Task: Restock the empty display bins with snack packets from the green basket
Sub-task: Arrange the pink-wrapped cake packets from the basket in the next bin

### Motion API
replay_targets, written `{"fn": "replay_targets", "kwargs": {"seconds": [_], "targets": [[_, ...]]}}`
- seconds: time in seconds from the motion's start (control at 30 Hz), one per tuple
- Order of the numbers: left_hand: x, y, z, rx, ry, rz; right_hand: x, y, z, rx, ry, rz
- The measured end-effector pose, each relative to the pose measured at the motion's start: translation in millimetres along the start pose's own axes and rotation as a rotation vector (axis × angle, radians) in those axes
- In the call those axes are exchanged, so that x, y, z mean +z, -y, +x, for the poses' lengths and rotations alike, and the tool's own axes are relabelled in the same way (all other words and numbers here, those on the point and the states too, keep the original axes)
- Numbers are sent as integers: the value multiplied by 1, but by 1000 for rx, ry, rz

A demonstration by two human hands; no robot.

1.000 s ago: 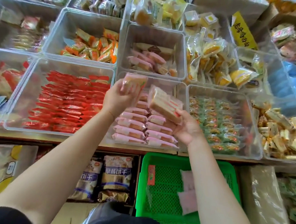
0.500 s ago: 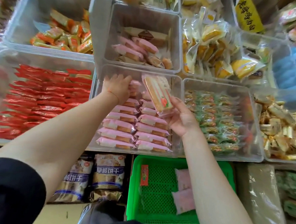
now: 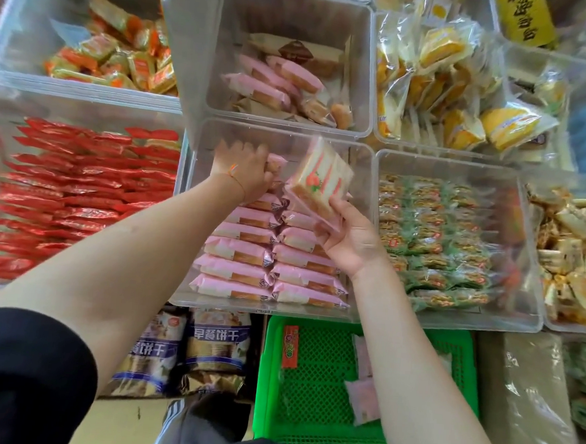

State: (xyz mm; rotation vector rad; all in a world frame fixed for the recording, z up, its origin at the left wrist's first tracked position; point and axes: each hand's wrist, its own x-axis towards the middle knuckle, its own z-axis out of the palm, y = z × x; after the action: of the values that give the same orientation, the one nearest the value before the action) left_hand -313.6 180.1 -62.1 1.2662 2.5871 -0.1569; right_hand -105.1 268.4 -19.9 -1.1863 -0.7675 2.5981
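Our right hand point(image 3: 349, 239) pinches a pink-and-clear wrapped sandwich cake packet point(image 3: 321, 179) at centre frame, above the clear plastic bin point(image 3: 360, 226) of pink rows. Our left hand point(image 3: 245, 171) has its fingers curled down, pressing a pink packet point(image 3: 276, 160) into the bin's far end. We judge the upright packet could slip from so light a pinch and topple the tidy rows. Since half a second ago, our left hand has sunk deeper. The green mesh basket point(image 3: 309, 377) sits lower centre, a few packets left.

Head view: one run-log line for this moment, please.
left hand: placing pink packet in clear bin | right hand: holding sandwich-cake packet | green basket: few packets left
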Motion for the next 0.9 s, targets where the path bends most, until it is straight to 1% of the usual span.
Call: {"fn": "replay_targets", "kwargs": {"seconds": [0.07,0.1,0.13,0.2,0.23,0.27,0.33,0.37,0.4,0.47,0.5,0.53,0.57,0.6,0.63,0.67,0.7,0.77,0.83,0.9], "targets": [[2,0,-2,4,7,-7,-1,5,1,16,117,-29],[3,0,-5,-3,-30,-43,-1,8,2,17,176,-29],[4,1,-11,-2,-107,-85,-1,11,3,25,232,-17],[7,4,-28,39,-379,-94,4,17,3,32,295,11],[11,4,-37,73,-490,-75,7,20,3,28,291,30],[15,3,-45,119,-528,-64,10,21,5,20,267,45],[22,4,-53,195,-447,-70,15,23,14,-71,149,1],[24,5,-54,202,-400,-65,19,25,18,-164,48,-91],[26,8,-52,193,-369,-56,24,28,20,-290,-45,-245],[24,13,-47,163,-327,-56,31,38,24,-566,-180,-670],[21,14,-44,149,-304,-56,33,44,27,-679,-204,-931],[17,13,-40,136,-276,-55,34,49,31,-759,-231,-1245],[14,11,-36,122,-236,-43,35,52,33,-812,-299,-1584],[10,9,-32,106,-192,-20,38,52,34,-829,-384,-1872],[6,6,-29,95,-153,11,42,51,37,-820,-458,-2060],[3,3,-27,87,-114,42,47,47,38,-801,-508,-2173],[0,1,-26,83,-91,64,50,42,44,-768,-519,-2259],[-4,-3,-26,98,-63,116,54,30,57,-700,-480,-2367],[-8,-2,-27,136,-54,178,50,24,67,-668,-442,-2352],[-11,2,-31,159,-54,200,41,21,73,-701,-415,-2286]]}}
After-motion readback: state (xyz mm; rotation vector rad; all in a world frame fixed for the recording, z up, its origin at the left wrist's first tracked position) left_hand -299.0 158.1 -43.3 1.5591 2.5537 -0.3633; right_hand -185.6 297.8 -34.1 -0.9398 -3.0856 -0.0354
